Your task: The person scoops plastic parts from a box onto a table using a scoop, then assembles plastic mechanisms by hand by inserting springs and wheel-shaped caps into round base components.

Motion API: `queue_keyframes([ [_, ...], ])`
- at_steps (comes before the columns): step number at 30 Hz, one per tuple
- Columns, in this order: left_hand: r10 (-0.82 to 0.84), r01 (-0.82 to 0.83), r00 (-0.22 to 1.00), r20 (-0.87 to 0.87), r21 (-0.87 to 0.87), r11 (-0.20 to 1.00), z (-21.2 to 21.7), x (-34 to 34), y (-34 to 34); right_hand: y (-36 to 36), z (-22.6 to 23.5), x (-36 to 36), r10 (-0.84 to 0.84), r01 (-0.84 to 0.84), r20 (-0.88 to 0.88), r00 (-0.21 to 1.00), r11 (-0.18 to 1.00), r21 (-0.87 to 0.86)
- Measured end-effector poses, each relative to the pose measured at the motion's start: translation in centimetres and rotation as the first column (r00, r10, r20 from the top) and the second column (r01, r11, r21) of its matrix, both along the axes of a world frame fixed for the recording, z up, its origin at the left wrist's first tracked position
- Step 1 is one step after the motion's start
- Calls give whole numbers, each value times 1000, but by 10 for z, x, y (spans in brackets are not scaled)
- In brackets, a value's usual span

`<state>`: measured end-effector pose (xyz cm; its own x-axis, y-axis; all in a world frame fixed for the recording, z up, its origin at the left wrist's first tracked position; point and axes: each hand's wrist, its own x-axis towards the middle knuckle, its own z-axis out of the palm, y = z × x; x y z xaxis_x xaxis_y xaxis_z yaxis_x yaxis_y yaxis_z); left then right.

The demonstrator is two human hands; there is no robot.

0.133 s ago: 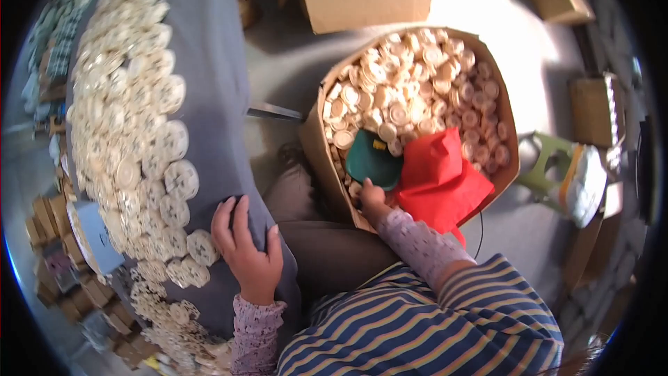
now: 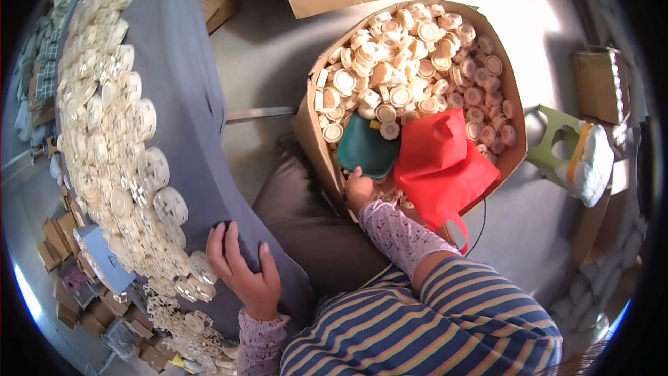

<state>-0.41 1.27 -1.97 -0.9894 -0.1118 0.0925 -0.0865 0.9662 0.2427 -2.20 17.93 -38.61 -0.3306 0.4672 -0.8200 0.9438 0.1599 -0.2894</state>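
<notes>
A person's right hand (image 2: 358,189) reaches into a cardboard box (image 2: 309,125) of cream round caps (image 2: 410,63) at two o'clock, fingers curled at a green scoop (image 2: 367,147) beside a red bag (image 2: 442,163). The left hand (image 2: 243,268) rests spread on the grey-covered bench (image 2: 177,97), near rows of caps (image 2: 111,139) at nine o'clock.

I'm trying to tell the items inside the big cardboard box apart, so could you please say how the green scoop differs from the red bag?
The green scoop is dark green, rounded and bowl-like; the red bag is bright red, flat and angular with a loop handle. The scoop is the smaller one. The right hand touches the scoop's lower edge, while the bag lies untouched. Both rest on the cream round parts in the cardboard box.
</notes>
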Motion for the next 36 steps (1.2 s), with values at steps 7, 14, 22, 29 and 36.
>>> queue_keyframes([
  [7,-42,49,990,137,-49,998,7,-3,3,53,-76,41,-37,125,-392,919,971,202],
  [14,-12,33,993,119,-178,983,9,19,-10,60,-130,-54,-304,359,-478,824,933,26],
  [22,83,-70,995,52,-218,973,1,32,-11,62,-123,-48,-530,447,-354,771,845,-293],
  [29,77,-81,996,-34,-144,986,-3,33,-6,71,-128,-58,-586,500,-441,680,811,-305],
  [36,41,-28,997,67,-189,982,10,4,5,66,-94,-38,-637,527,-373,675,770,-361],
])
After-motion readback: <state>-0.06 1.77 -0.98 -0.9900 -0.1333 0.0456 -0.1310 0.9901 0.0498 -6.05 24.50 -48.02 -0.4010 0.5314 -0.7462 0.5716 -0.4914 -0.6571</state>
